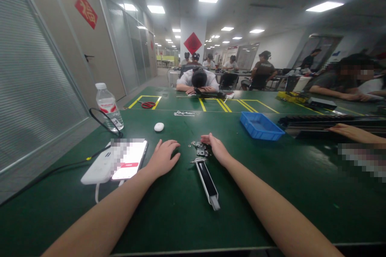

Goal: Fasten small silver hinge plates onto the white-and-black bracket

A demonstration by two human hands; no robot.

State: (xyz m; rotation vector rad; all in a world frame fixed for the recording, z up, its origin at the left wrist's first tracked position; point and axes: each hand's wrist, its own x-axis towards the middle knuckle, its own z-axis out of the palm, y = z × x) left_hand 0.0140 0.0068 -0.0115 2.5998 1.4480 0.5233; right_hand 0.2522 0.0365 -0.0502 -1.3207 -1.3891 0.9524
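Observation:
Palm down on the green table, my left hand [164, 156] lies with its fingers apart and nothing in it. My right hand [218, 149] rests on its side at the right of a cluster of small metal parts [201, 151]; its fingers are stretched out, with the tips close to the cluster. Whether they touch it, I cannot tell. A few small rings [193, 143] lie at the cluster's left. Between my forearms is a long white and black device [207, 180], with a grey metal piece [214, 202] sticking out of its near end.
A lit phone [132, 158] lies against a white power bank [98, 166] at left, near a water bottle [110, 108]. Beyond are a white case [159, 127], red scissors [148, 105] and a blue tray [261, 125]. Another person's hand [346, 131] reaches in at right.

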